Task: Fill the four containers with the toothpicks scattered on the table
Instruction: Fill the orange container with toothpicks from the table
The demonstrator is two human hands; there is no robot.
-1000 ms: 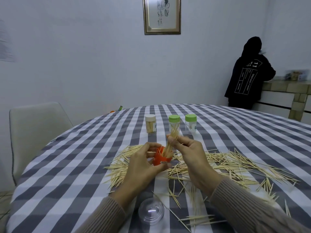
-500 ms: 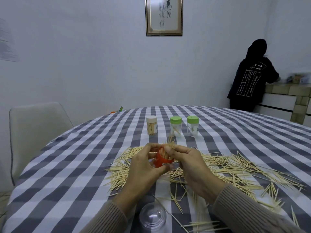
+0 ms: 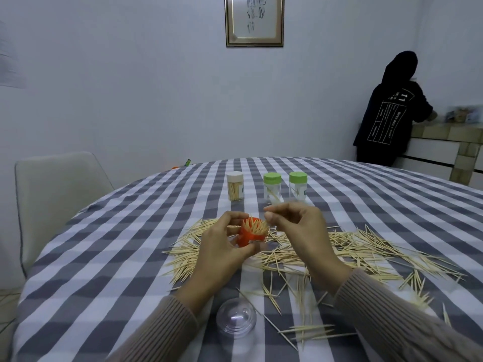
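The left hand [image 3: 222,246] gripped the orange container [image 3: 251,235], full of toothpicks standing upright, above the middle of the table [image 3: 104,257]. The right hand [image 3: 300,231] hovered just beside its mouth, thumb and forefinger close together; whether they pinched anything I cannot tell. Loose toothpicks [image 3: 352,252] lay scattered under and right of the hands. Three lidded containers [image 3: 271,188] stood in a row toward the far edge. A clear dome cap [image 3: 236,321] sat near the near edge.
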